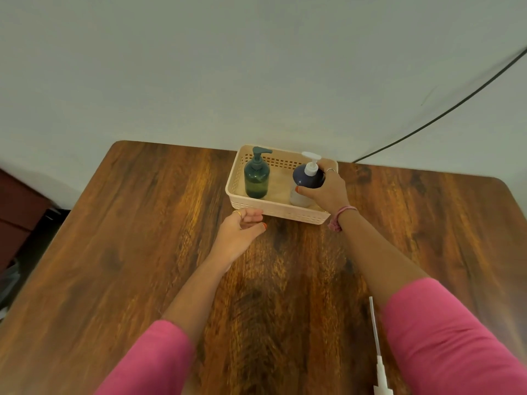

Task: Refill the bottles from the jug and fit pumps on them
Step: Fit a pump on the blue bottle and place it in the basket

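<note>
A cream perforated basket (256, 205) stands at the far edge of the wooden table (142, 252), against the wall. In its left half a dark green bottle (256, 181) with a green pump stands upright. In its right half stands a dark blue bottle (308, 179) with a white pump, and my right hand (328, 191) grips its shoulder from the right. My left hand (242, 228) rests on the table just in front of the basket's near left corner, fingers loosely curled and holding nothing. No jug is in view.
A loose white pump with a long dip tube (377, 349) lies near the table's front edge, under my right forearm. A black cable (445, 109) runs down the wall at the right. Dark furniture (20, 218) stands left of the table.
</note>
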A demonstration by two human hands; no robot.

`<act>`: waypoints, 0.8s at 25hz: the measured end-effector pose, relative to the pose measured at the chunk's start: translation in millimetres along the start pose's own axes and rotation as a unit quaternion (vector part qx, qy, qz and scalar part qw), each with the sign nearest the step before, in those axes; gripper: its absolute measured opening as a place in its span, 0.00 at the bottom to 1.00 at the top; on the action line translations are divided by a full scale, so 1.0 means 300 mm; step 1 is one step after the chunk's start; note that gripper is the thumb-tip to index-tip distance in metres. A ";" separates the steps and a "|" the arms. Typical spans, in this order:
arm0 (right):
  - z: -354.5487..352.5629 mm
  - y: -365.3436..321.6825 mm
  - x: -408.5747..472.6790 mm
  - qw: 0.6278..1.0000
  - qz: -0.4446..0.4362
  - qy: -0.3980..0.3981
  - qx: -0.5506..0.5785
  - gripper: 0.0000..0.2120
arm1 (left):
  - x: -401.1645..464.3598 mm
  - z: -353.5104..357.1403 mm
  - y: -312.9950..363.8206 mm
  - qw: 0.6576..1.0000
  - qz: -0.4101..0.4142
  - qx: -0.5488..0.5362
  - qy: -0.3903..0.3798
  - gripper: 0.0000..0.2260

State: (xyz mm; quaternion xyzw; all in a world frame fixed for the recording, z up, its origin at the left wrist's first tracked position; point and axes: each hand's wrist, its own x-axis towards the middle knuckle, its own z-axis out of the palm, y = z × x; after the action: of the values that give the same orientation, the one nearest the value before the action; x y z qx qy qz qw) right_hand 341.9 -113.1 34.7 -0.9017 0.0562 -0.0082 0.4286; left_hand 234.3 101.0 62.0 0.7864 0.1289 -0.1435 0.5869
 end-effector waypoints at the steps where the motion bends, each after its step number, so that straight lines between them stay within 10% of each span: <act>1: -0.007 -0.005 -0.007 1.000 -0.006 -0.014 -0.001 0.35 | -0.003 0.003 -0.002 1.000 0.002 0.001 0.000 0.13; 20: -0.409 0.158 -0.821 0.975 -0.074 -0.089 -0.189 0.12 | -0.373 0.263 -0.097 0.996 0.035 0.004 -0.083 0.10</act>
State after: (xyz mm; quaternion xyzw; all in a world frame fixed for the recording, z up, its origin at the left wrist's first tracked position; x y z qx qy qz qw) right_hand 85.1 -210.9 83.8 -0.9653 -0.0486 0.0511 0.2514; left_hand 114.1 29.5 57.1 0.7783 0.0511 -0.1885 0.5967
